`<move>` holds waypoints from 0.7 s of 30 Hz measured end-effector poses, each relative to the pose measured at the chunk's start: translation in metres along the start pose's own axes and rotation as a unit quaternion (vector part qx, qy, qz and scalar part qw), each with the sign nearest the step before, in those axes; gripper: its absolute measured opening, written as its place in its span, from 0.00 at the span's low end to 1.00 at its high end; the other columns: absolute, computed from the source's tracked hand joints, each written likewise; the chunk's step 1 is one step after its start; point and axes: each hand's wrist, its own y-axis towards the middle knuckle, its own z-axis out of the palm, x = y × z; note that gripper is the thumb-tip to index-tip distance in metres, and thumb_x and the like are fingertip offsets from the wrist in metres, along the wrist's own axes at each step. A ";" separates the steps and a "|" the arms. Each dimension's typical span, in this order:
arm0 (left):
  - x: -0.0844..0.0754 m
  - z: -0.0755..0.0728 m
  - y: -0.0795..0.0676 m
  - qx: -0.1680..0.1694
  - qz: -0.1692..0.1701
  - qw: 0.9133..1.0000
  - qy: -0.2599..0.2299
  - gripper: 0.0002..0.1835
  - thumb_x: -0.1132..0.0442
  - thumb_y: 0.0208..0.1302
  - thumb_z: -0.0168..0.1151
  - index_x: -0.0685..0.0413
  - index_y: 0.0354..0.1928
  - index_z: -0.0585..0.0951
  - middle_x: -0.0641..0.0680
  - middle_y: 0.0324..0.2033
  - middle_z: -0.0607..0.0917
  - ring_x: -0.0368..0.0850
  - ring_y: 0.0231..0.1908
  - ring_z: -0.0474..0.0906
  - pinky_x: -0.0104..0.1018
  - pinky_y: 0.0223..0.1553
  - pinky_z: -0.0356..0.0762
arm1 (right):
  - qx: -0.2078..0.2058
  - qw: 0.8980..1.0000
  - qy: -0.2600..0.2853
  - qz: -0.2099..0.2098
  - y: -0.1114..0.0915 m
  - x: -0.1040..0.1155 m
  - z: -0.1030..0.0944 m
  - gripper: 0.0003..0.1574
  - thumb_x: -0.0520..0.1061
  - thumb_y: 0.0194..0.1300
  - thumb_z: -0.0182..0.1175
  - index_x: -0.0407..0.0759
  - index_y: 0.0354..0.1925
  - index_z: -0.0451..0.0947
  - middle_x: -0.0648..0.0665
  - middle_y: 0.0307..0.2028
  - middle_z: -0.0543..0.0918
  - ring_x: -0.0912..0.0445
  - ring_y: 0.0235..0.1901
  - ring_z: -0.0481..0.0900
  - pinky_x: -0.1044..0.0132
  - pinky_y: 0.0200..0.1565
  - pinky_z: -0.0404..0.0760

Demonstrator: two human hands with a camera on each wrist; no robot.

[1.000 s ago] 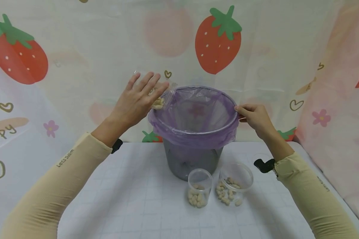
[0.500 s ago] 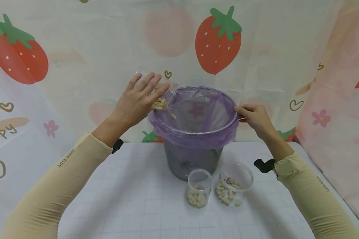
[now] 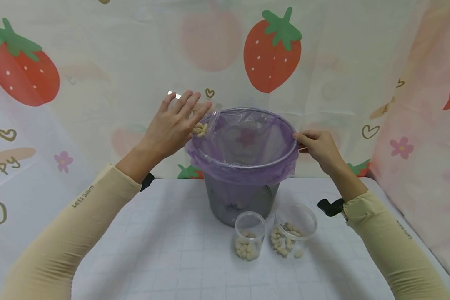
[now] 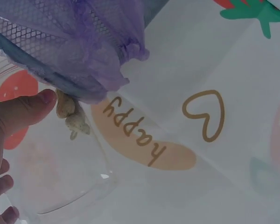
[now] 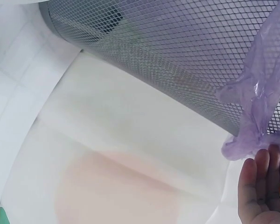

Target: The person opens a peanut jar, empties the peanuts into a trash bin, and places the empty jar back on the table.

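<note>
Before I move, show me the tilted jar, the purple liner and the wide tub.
Tilted jar (image 4: 60, 163), left wrist view: on its clear side wall.
Purple liner (image 3: 243, 175), head view: on the front of its folded-over edge.
Wide tub (image 3: 302, 218), head view: on its bare inner wall.

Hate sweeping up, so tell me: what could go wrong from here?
The left hand holds the jar tilted at the edge of the bin, so peanuts might miss and land on the table. The right hand pinches the bag; a tug could loosen it, or shift the bin into the cup and tub close by.
</note>
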 end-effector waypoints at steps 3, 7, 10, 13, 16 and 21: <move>0.000 0.001 0.000 0.000 0.004 1.000 0.008 0.45 0.62 0.53 0.73 0.53 0.72 0.62 0.59 0.69 0.68 0.55 0.70 0.63 0.55 0.68 0.61 | 0.004 1.000 0.001 0.000 0.001 -0.001 0.000 0.30 0.49 0.72 0.55 0.22 0.57 0.72 0.67 0.24 0.81 0.70 0.31 0.81 0.77 0.40 0.81; -0.001 0.001 0.001 -0.001 0.020 1.000 0.012 0.42 0.66 0.55 0.70 0.53 0.71 0.63 0.58 0.70 0.68 0.53 0.71 0.62 0.54 0.70 0.59 | 0.005 1.000 0.002 0.000 0.001 -0.001 0.000 0.30 0.48 0.72 0.55 0.22 0.57 0.72 0.68 0.24 0.81 0.70 0.31 0.81 0.77 0.40 0.81; -0.001 0.002 0.002 -0.006 0.023 1.000 0.008 0.40 0.67 0.55 0.68 0.51 0.71 0.65 0.57 0.70 0.69 0.53 0.70 0.63 0.53 0.69 0.60 | 0.005 1.000 0.004 -0.002 0.001 -0.001 0.001 0.30 0.48 0.71 0.55 0.21 0.57 0.72 0.67 0.24 0.81 0.70 0.31 0.81 0.76 0.41 0.82; -0.001 0.002 0.002 -0.007 0.022 1.000 0.008 0.38 0.65 0.56 0.68 0.51 0.70 0.66 0.57 0.69 0.69 0.53 0.70 0.63 0.53 0.69 0.60 | 0.003 1.000 0.004 -0.004 0.000 0.000 0.001 0.30 0.49 0.71 0.56 0.21 0.55 0.73 0.67 0.25 0.82 0.70 0.31 0.81 0.76 0.41 0.82; 0.000 0.002 0.002 0.001 0.029 1.000 0.012 0.36 0.67 0.58 0.67 0.50 0.70 0.67 0.57 0.70 0.68 0.53 0.71 0.62 0.52 0.70 0.59 | -0.001 1.000 0.003 -0.006 -0.002 0.000 0.001 0.30 0.49 0.71 0.57 0.22 0.54 0.74 0.66 0.25 0.82 0.70 0.31 0.81 0.75 0.41 0.82; 0.000 0.002 0.006 0.017 0.035 0.999 0.020 0.36 0.67 0.60 0.65 0.50 0.70 0.66 0.57 0.71 0.67 0.53 0.72 0.60 0.52 0.71 0.57 | -0.003 1.000 0.004 -0.006 -0.002 0.001 0.001 0.30 0.50 0.71 0.57 0.22 0.54 0.73 0.66 0.25 0.82 0.69 0.31 0.82 0.75 0.41 0.82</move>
